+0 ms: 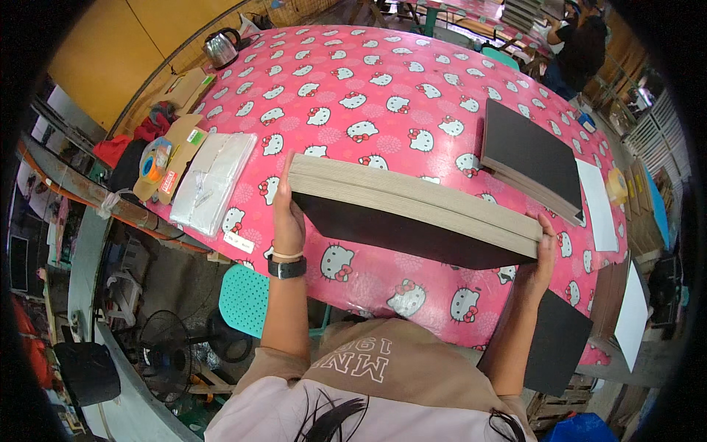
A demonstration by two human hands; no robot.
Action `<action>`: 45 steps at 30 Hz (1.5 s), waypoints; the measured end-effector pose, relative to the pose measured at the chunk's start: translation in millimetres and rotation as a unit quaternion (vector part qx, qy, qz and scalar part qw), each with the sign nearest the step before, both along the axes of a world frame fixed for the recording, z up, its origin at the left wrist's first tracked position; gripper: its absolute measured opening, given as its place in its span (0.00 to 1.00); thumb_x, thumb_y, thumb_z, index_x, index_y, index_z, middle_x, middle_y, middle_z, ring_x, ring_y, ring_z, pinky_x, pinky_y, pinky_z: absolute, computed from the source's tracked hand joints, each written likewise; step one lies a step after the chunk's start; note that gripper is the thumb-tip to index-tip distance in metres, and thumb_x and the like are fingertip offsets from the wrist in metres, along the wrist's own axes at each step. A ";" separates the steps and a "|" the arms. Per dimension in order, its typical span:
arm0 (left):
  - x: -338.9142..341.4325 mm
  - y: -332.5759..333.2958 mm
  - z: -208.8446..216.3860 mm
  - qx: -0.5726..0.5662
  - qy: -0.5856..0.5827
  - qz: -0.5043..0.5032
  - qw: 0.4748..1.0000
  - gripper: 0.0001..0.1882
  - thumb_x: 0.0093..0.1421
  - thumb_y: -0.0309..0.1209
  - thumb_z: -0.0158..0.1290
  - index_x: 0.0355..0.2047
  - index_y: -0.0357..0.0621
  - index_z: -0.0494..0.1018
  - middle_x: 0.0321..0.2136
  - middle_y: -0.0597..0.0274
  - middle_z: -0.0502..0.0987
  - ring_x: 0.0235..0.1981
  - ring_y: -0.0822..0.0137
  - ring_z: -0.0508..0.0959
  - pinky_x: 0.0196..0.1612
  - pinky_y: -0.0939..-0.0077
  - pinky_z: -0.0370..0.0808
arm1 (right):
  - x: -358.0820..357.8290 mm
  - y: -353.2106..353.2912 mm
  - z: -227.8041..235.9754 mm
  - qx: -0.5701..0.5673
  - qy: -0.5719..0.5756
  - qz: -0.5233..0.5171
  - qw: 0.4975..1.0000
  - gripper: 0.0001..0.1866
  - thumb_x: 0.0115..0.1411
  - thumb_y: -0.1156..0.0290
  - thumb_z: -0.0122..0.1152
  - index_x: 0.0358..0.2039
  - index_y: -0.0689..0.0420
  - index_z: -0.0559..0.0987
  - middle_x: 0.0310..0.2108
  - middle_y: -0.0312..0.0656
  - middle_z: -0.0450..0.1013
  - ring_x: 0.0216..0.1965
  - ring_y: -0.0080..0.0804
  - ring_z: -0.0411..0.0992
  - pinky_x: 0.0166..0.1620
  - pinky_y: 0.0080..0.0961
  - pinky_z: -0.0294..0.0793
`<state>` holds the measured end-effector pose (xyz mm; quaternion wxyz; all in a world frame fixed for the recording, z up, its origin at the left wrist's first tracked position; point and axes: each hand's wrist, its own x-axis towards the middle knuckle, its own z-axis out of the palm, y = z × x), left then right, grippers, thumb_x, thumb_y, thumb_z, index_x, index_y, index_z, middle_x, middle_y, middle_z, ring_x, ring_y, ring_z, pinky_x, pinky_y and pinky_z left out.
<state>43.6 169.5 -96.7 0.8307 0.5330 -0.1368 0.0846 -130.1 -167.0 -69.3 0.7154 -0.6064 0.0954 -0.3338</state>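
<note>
Between my two hands is a thick stack of black-faced boards, its layered grey edges turned upward and its black face toward me. My left hand grips the left end, and my right hand is closed round the right end. The stack is tilted over a pink table with a cat-face pattern. Farther right on the table lies a second stack of black boards. Near my right forearm, more black board shows at the table's edge, partly hidden by the arm.
White plastic bags, cardboard pieces and a tape roll lie at the left edge. A kettle stands far left. White paper and yellow tape are right. A teal stool and fan stand below. Another person is far right.
</note>
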 end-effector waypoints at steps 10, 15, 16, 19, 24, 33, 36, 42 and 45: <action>10.4 -8.9 15.5 -0.074 0.125 -0.040 0.989 0.29 0.58 0.38 0.43 0.55 0.31 0.57 0.50 0.55 0.65 0.52 0.65 0.63 0.56 0.75 0.55 | 6.5 -10.4 -2.1 0.077 0.019 -0.008 0.997 0.27 0.54 0.64 0.50 0.52 0.63 0.61 0.51 0.48 0.63 0.53 0.34 0.60 0.57 0.29 0.54; -12.7 6.2 -31.5 0.046 0.018 -0.034 0.998 0.33 0.55 0.39 0.49 0.56 0.33 0.52 0.47 0.61 0.61 0.47 0.70 0.59 0.52 0.74 0.53 | -26.0 -0.6 -34.0 -0.041 0.138 0.026 0.989 0.31 0.46 0.73 0.66 0.49 0.64 0.64 0.43 0.39 0.68 0.44 0.25 0.65 0.47 0.21 0.63; -15.1 2.5 -32.6 0.054 0.005 -0.011 0.998 0.30 0.55 0.37 0.48 0.55 0.36 0.54 0.38 0.67 0.66 0.37 0.77 0.64 0.45 0.77 0.60 | -25.7 -0.7 -31.8 -0.039 0.134 0.029 0.990 0.29 0.46 0.72 0.66 0.48 0.64 0.65 0.42 0.37 0.68 0.41 0.23 0.65 0.45 0.20 0.64; -29.8 -24.4 -17.9 0.141 -0.005 0.018 0.990 0.33 0.55 0.37 0.46 0.58 0.37 0.50 0.54 0.59 0.58 0.55 0.67 0.56 0.58 0.72 0.49 | -26.5 -23.1 -30.3 -0.013 0.134 0.086 0.987 0.22 0.50 0.70 0.62 0.44 0.64 0.69 0.39 0.37 0.70 0.39 0.22 0.66 0.43 0.20 0.65; -19.4 -31.2 7.7 0.181 -0.099 0.123 0.971 0.35 0.60 0.45 0.41 0.60 0.38 0.45 0.61 0.55 0.47 0.62 0.62 0.45 0.62 0.66 0.39 | -24.8 -38.9 -30.8 -0.013 0.141 0.131 0.981 0.18 0.53 0.73 0.58 0.44 0.65 0.70 0.41 0.39 0.70 0.41 0.23 0.67 0.44 0.21 0.65; -30.3 -142.3 94.4 0.679 -0.256 -0.039 0.688 0.24 0.52 0.50 0.49 0.39 0.43 0.72 0.31 0.57 0.74 0.35 0.58 0.71 0.48 0.65 0.59 | -46.1 -8.4 -12.0 -0.061 0.082 -0.001 0.995 0.32 0.51 0.75 0.59 0.56 0.64 0.60 0.49 0.39 0.64 0.47 0.22 0.61 0.49 0.18 0.59; -27.8 -145.1 91.5 0.669 -0.254 -0.033 0.698 0.24 0.50 0.51 0.50 0.33 0.42 0.74 0.25 0.57 0.73 0.31 0.59 0.71 0.36 0.66 0.61 | -52.8 -2.1 -14.0 -0.094 0.041 -0.027 0.994 0.32 0.49 0.78 0.57 0.56 0.64 0.59 0.53 0.44 0.60 0.52 0.28 0.59 0.54 0.23 0.54; -26.4 -147.4 89.8 0.662 -0.246 -0.034 0.707 0.25 0.50 0.52 0.50 0.32 0.40 0.73 0.23 0.56 0.73 0.29 0.58 0.70 0.36 0.66 0.61 | -58.9 1.1 -12.0 -0.155 0.048 -0.023 0.986 0.33 0.51 0.79 0.54 0.57 0.67 0.55 0.56 0.46 0.56 0.58 0.31 0.54 0.59 0.27 0.48; -25.8 -147.3 88.7 0.663 -0.255 -0.026 0.703 0.25 0.50 0.52 0.50 0.32 0.40 0.73 0.23 0.56 0.73 0.29 0.58 0.70 0.36 0.66 0.61 | -62.2 1.0 -8.7 -0.183 0.066 -0.027 0.980 0.34 0.50 0.79 0.55 0.57 0.67 0.55 0.56 0.47 0.56 0.58 0.32 0.53 0.59 0.28 0.49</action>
